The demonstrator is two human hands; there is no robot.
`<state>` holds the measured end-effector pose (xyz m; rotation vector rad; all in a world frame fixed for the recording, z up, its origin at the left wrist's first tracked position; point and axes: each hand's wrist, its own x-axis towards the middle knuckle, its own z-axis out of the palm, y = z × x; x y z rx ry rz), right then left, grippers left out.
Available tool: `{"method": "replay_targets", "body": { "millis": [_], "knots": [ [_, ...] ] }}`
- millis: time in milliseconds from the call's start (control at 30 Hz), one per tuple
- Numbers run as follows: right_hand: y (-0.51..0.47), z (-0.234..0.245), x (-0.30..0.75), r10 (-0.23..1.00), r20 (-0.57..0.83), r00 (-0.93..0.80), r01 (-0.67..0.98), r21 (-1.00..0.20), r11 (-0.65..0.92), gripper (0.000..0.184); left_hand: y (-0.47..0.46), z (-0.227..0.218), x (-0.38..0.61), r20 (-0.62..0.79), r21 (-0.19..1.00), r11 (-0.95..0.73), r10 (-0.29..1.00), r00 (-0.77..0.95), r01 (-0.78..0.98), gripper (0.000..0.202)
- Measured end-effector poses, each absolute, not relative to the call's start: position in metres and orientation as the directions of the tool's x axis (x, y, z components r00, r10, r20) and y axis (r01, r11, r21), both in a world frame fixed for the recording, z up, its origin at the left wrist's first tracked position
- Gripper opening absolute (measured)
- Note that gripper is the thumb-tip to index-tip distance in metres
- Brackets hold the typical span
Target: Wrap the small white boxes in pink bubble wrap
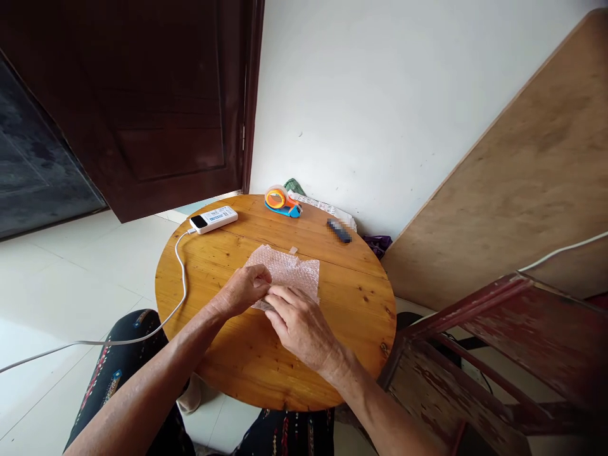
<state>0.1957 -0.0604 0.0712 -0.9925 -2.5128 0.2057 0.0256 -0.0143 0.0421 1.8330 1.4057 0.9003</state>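
Note:
A sheet of pinkish, see-through bubble wrap (289, 266) lies on the round wooden table (228, 354). Over its near left edge, my left hand (242, 288) has its fingers curled in a pinch; what is between the fingertips is hidden. My right hand (301, 323) meets it from the right, fingers bent over the wrap's near edge and thumb below. A greyish strip shows between right thumb and fingers, apparently the wrap's near edge. Whether anything lies inside the wrap I cannot tell. Just past the wrap's far edge is a small pale piece (293, 251).
An orange and blue tape dispenser (282, 201) stands at the table's far edge. A white device (213, 220) with a cable (183, 272) lies far left, a dark blurred object (339, 230) far right. Beyond are a wall and door (180, 114); a worn red wooden chair (475, 342) stands right.

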Motion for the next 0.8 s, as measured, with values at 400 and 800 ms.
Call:
{"method": "replay_targets", "body": {
  "millis": [400, 800],
  "knots": [
    [-0.04, 0.065, 0.196, 0.687, 0.235, -0.688, 0.674, -0.144, 0.725, 0.023, -0.037, 0.039, -0.028, 0.036, 0.67, 0.056, 0.993, -0.108, 0.74, 0.036],
    [-0.028, 0.066, 0.191, 0.654, 0.205, -0.728, 0.658, -0.059, 0.751, 0.007, -0.026, 0.038, -0.011, -0.268, 0.883, 0.252, 0.963, -0.014, 0.397, 0.013]
  ]
}}
